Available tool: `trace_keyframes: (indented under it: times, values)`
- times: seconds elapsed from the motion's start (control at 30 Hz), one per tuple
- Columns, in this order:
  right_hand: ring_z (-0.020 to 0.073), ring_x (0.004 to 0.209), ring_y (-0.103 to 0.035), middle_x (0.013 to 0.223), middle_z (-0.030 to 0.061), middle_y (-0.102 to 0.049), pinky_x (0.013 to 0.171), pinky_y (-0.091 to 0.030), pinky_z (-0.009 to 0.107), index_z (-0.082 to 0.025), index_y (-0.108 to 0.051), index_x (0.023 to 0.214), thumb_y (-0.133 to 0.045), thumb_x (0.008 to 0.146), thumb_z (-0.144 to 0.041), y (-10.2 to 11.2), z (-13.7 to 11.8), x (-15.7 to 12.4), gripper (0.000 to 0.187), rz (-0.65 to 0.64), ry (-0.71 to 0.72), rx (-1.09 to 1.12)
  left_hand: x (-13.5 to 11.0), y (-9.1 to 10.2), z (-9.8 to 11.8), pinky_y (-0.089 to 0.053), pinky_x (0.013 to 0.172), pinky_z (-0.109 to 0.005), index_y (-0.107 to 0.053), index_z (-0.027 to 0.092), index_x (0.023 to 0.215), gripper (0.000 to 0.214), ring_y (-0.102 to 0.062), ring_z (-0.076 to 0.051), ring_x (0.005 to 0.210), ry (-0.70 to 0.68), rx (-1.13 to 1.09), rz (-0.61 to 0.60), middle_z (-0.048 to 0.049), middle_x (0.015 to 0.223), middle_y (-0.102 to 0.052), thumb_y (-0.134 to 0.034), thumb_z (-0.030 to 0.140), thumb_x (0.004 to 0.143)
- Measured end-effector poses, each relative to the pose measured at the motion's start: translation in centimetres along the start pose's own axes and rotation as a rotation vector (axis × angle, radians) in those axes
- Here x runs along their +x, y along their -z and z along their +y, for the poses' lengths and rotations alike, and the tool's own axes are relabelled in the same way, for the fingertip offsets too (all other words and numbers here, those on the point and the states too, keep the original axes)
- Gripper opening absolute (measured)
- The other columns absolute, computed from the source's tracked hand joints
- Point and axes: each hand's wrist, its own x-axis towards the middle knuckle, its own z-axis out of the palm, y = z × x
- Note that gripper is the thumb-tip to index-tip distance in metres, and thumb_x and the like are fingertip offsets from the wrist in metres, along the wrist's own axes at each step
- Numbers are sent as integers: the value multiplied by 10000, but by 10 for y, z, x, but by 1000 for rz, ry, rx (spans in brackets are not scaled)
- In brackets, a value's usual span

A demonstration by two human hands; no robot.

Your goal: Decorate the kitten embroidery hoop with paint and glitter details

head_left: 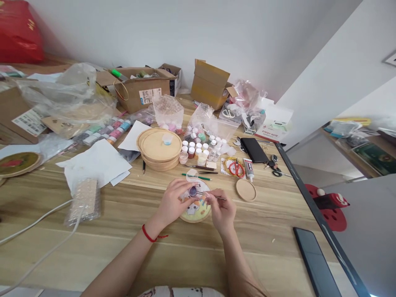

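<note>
My left hand (173,203) is closed around a small jar (193,191) with purple contents, its mouth tipped toward the right. Between the fingers of my right hand (222,211) is a thin metal tool (220,198), and its tip reaches to the jar's mouth; whether the end is a scoop I cannot tell. Directly under both hands lies a round picture (194,211) in a wooden rim, showing a pale animal figure on yellow-green, partly hidden by my fingers. Just beyond it is a clear round lid or dish (192,175).
Stacked round wooden plates (154,144) stand left of several white-capped jars (198,148). A green pencil (201,177), red-handled pliers (236,168), a glue tube (248,169) and a small wooden plate (246,189) lie nearby. A phone (315,260) rests at the right edge.
</note>
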Motion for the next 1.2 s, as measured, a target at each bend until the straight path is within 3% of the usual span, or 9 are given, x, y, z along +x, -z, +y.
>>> trace_keyframes:
  times: [0.17,0.33,0.43,0.53,0.67,0.8,0.9,1.03,1.2]
  values:
    - [173,703,-640,765,41,-704,663,-505,308,-237,-677,853,-594,907,-225,-9,-3,-3,99,-104,231,-247,-1,-2,1,-530,927,-424,-702,240,1134,336,-631,-240,1049,-13,-20,19,-88,1075,-734,-662,420,853]
    - [163,664,-612,734,34,-680,634,-483,295,-229,-653,846,-559,924,-220,-7,-3,-2,122,-55,222,-303,-2,-3,0,-536,922,-435,-713,241,1116,335,-643,-243,1028,16,-23,21,-94,1066,-735,-665,435,848]
    - [165,669,-617,725,28,-676,645,-482,300,-228,-639,811,-558,927,-241,-5,-2,-1,142,-106,219,-297,-2,-4,-1,-539,909,-432,-713,243,1115,341,-642,-244,1025,13,-4,20,-93,1054,-737,-663,447,847]
    - [165,634,-590,680,19,-648,616,-462,300,-228,-630,779,-561,925,-248,-4,-2,1,163,-50,213,-336,-2,-5,-1,-534,907,-425,-712,241,1112,355,-641,-244,1023,9,22,21,-88,1041,-740,-668,463,838]
    - [179,706,-623,748,33,-683,675,-473,316,-228,-646,829,-561,925,-224,-4,-2,2,129,-131,244,-285,-3,-5,-2,-525,905,-414,-703,231,1121,353,-637,-240,1029,-7,48,28,-85,1058,-737,-646,457,856]
    - [175,665,-594,709,26,-654,641,-455,311,-226,-636,806,-556,926,-230,-5,-1,3,145,-39,216,-340,-4,-5,-4,-505,920,-434,-706,227,1113,327,-635,-254,1040,-29,118,11,-77,1055,-743,-693,397,834]
    - [178,705,-613,743,29,-672,682,-469,320,-231,-644,833,-557,928,-213,-5,-1,3,131,-126,227,-279,-5,-5,-4,-500,916,-430,-705,228,1115,323,-636,-255,1039,-35,146,16,-75,1054,-744,-684,398,841]
    - [181,681,-588,708,24,-650,660,-462,324,-232,-639,807,-560,928,-218,-5,-1,4,145,-59,234,-306,-4,-5,-4,-497,910,-420,-705,221,1104,326,-637,-254,1030,-40,166,32,-74,1045,-746,-688,408,837]
    - [183,690,-598,705,26,-648,666,-482,331,-222,-647,798,-562,932,-245,-4,1,4,160,-108,221,-282,-5,-6,-6,-491,910,-419,-698,221,1114,317,-635,-251,1034,-38,171,30,-66,1044,-749,-692,381,841]
